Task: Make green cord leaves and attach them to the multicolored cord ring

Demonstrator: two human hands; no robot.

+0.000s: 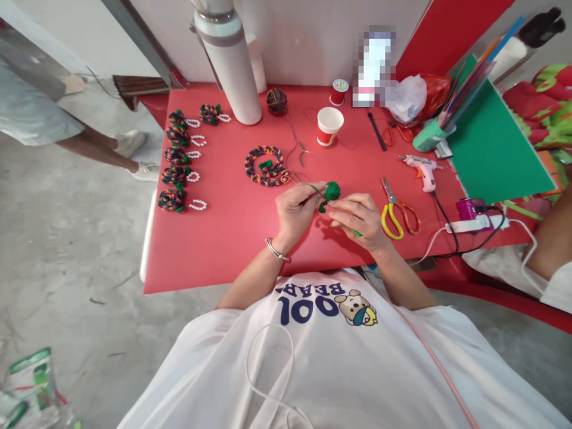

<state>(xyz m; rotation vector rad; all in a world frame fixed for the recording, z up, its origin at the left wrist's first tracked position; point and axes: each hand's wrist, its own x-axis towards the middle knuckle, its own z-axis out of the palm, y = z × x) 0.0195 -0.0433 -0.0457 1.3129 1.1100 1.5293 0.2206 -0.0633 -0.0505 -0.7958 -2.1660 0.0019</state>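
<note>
My left hand (pixel 295 211) is closed, pinching a strand of green yarn at its fingertips. Beside those fingertips lies a small green yarn ball (pixel 332 190). A short curled green crochet piece (pixel 322 207) hangs between my two hands. My right hand (pixel 357 219) is closed around a thin crochet hook, whose green end (pixel 358 233) pokes out below the fingers; its tip is hidden at the yarn. Left of my hands rests a coiled multicoloured crochet braid (pixel 263 166) with a green tip.
Rolled crochet flowers (pixel 171 199) and white bead loops (pixel 198 205) line the red table's left side. Behind stand a tall white flask (pixel 230 65) and a paper cup (pixel 329 126). Scissors (pixel 393 208), a pink glue gun (pixel 422 170) and a power strip (pixel 476 224) lie right. People are at both sides.
</note>
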